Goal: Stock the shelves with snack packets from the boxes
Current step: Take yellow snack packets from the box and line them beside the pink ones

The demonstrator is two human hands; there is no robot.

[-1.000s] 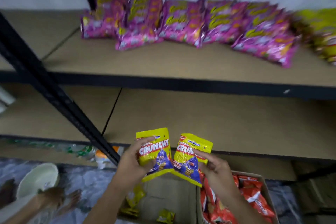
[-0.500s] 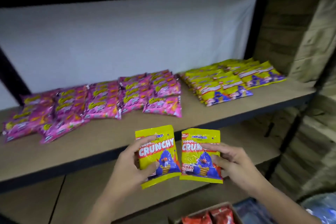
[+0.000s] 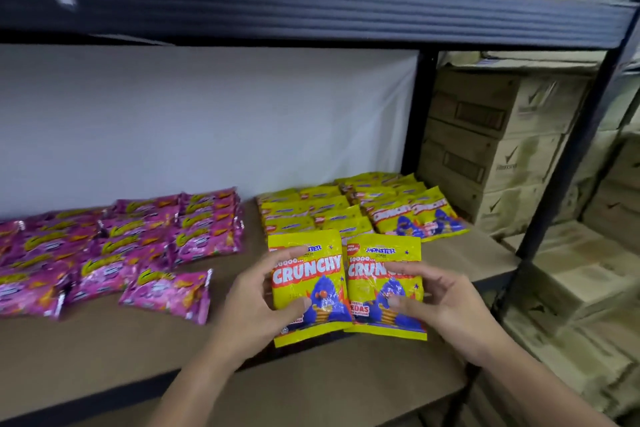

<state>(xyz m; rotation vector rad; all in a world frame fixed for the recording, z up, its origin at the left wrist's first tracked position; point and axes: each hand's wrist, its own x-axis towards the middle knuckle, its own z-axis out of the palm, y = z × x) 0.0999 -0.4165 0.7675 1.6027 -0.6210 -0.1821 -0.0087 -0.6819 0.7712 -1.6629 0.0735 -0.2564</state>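
Two yellow pkts (image 3: 346, 288) gripped side by side, one per hand – left hand (image 3: 256, 308), right hand (image 3: 440, 305) – prob. to be laid w/ yellow stack (image 3: 349, 211).

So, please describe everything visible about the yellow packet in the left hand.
The yellow Crunchy packet is a glossy, crinkled plastic pouch with red-and-white "CRUNCHY" lettering, a blue monster figure and a small "Monster" logo on top. It looks sealed and stands upright, facing the camera. The left hand pinches its left edge, thumb on the front. Its right edge touches or slightly overlaps the matching packet in the right hand, above the wooden shelf.
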